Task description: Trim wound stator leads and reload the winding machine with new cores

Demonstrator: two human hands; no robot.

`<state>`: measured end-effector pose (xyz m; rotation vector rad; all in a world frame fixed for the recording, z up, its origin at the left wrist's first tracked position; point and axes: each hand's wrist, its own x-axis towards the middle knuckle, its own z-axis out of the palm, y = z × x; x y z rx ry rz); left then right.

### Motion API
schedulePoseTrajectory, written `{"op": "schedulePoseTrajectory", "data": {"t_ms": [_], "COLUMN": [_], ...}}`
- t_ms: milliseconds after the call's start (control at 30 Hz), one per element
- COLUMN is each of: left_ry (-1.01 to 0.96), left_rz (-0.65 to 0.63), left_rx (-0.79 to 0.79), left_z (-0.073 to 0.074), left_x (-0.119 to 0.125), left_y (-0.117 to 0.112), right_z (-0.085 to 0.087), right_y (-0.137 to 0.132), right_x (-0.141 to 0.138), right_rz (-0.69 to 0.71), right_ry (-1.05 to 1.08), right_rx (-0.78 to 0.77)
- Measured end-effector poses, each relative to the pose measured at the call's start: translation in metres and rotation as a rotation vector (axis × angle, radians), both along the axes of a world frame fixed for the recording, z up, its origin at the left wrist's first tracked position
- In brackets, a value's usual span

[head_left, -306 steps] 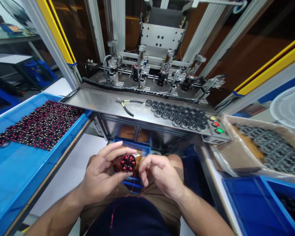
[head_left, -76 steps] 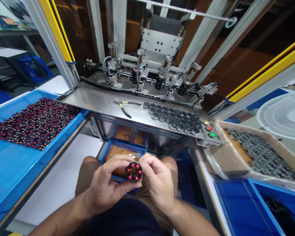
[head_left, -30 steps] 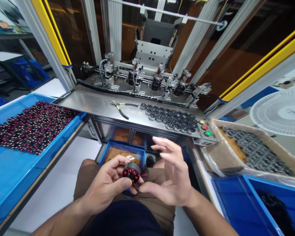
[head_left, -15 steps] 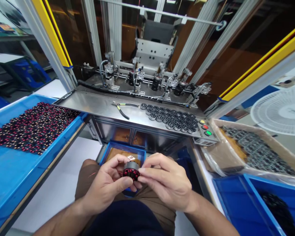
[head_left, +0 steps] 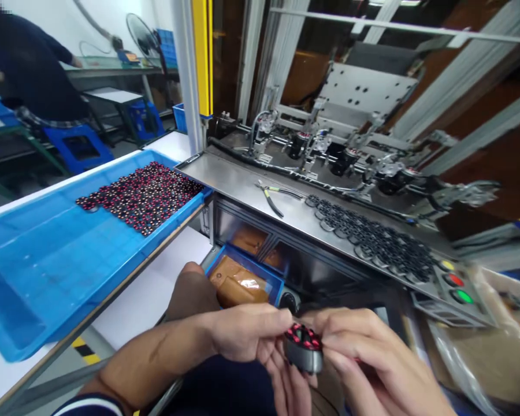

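Note:
Low in the view, between both hands, is a round motor part point(head_left: 304, 357) with a smooth dark grey ring and a red-and-black face turned upward. My left hand point(head_left: 260, 338) grips it from the left, thumb near the top rim and fingers curled beneath. The fingertips of my right hand point(head_left: 364, 346) pinch its right edge; some of these fingers are hidden behind others. Similar red-and-black motor parts point(head_left: 149, 196) lie packed together in the blue tray point(head_left: 60, 248) to the left.
Several black rings point(head_left: 364, 231) cover the metal ledge point(head_left: 236, 179), with pliers point(head_left: 271, 199) beside them. Behind stands a machine with fixtures point(head_left: 301, 147). A button box point(head_left: 455, 280) is at right. A blue bin point(head_left: 238, 254) sits below. A person point(head_left: 30, 69) works at far left.
My view has swung left, bringing more of the blue tray and a person into sight. The motor part has been tipped so its red-and-black face points up; both hands stay on it.

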<state>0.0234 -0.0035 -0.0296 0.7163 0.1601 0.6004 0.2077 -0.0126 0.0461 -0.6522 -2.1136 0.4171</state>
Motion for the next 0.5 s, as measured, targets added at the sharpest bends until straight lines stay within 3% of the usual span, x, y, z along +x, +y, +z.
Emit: {"op": "schedulePoseTrajectory", "data": {"t_ms": [67, 267, 367, 433, 500], "left_ry": [-0.028, -0.124, -0.23, -0.216, -0.148], "left_rz": [-0.04, 0.45, 0.565, 0.491, 0.252], "left_rx": [0.041, 0.073, 0.044, -0.008, -0.045], "left_z": [-0.001, 0.006, 0.009, 0.007, 0.002], "left_x": [0.0, -0.002, -0.004, -0.003, -0.002], "left_y": [-0.001, -0.006, -0.003, 0.001, 0.003], "right_z": [0.001, -0.006, -0.009, -0.007, -0.003], "right_y": [0.001, -0.001, -0.001, 0.0, 0.002], "right_x": [0.001, -0.002, -0.006, -0.008, -0.008], "right_rz": [0.001, -0.204, -0.196, -0.113, -0.04], "right_ry": [-0.052, -0.088, -0.006, 0.015, 0.005], "right_rx": [0.027, 0.021, -0.033, -0.042, -0.036]}}
